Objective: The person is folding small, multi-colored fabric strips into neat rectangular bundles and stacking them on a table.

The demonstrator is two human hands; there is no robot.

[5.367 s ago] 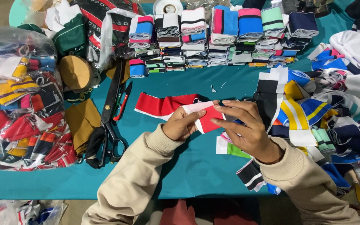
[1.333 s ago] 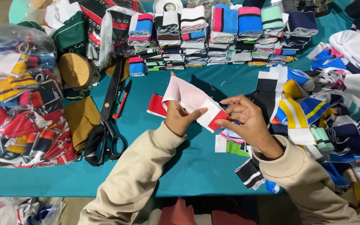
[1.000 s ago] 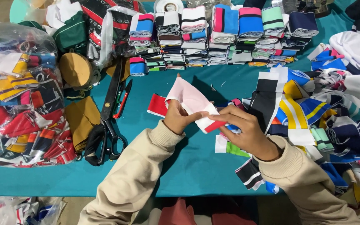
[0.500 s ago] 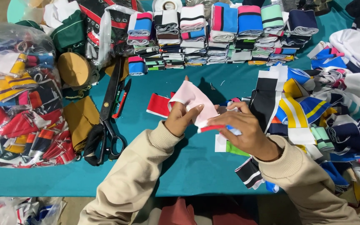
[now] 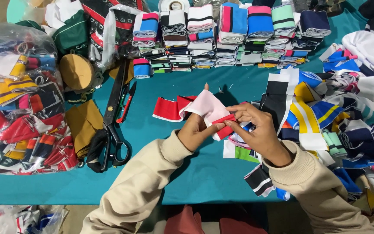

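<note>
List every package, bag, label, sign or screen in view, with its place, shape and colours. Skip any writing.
Large clear plastic bag: left edge of the table, bulging, stuffed with red, yellow, black and white ribbed fabric pieces.
Second clear plastic bag: top left, crumpled, over black fabric with red and white stripes.
Clear bag on the floor: bottom left, below the table edge, holding striped pieces.
Labels, signs, screens: none visible.

Left hand [image 5: 195, 130], right hand [image 5: 258, 130] folding red-and-white knit band [image 5: 204, 108], teal table [image 5: 187, 182]
</note>
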